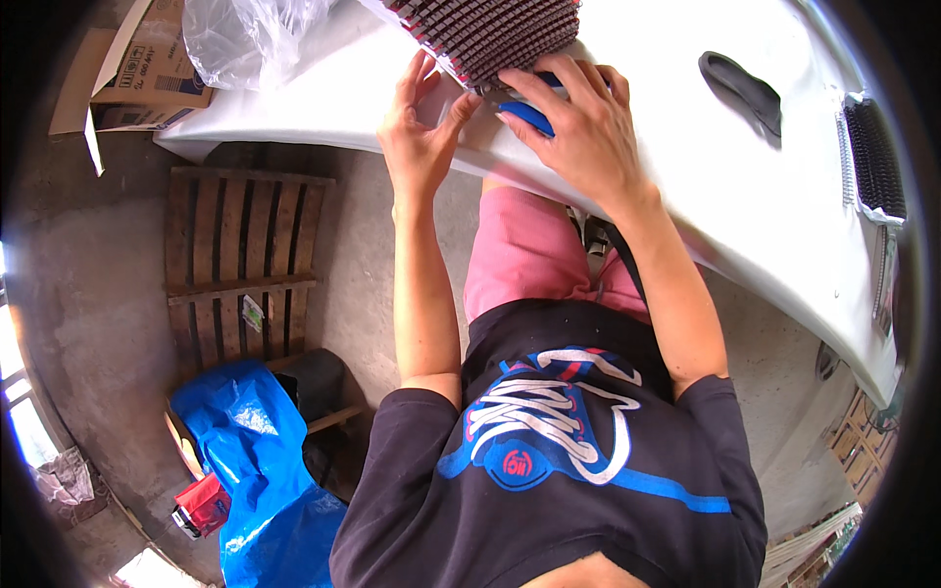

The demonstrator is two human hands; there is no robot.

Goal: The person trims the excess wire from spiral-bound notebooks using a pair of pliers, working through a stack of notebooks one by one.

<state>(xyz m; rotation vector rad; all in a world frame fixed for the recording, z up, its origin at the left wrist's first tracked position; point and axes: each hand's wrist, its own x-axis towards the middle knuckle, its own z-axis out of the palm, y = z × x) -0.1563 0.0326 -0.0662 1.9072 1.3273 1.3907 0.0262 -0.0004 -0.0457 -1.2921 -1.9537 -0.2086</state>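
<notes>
- Left hand (420, 132) laid at the near edge of the white table (686, 147), fingers spread and loose, thumb stretched toward the corner of the dark ribbed stack (490, 34); touching that corner, not closed around anything, likely to steady the stack from the side.
- Right hand (578, 122) pressed flat with spread fingers over a blue object (526, 116), just beside the left thumb; fingertips reaching the lower edge of the ribbed stack. Grasping of the blue object seems partial, more covering than clenching; cannot tell fully, since the palm hides most of it.
- Ribbed stack lying directly beyond both hands, on the table, with red and white edges along the side; placed close to the table edge, probably for easy reach while seated.
- Dark shoe insole (743, 90) lying flat well to the right of the right hand, apart from the work.
- Black ribbed piece with spiral edge (872, 157) far to the right, near the table end.
- Clear plastic bag (240, 34) and cardboard box (147, 73) to the left of the left hand, beyond it.
- Wooden pallet (240, 255) and blue tarp (260, 470) on the floor, below and left of the left forearm.
</notes>
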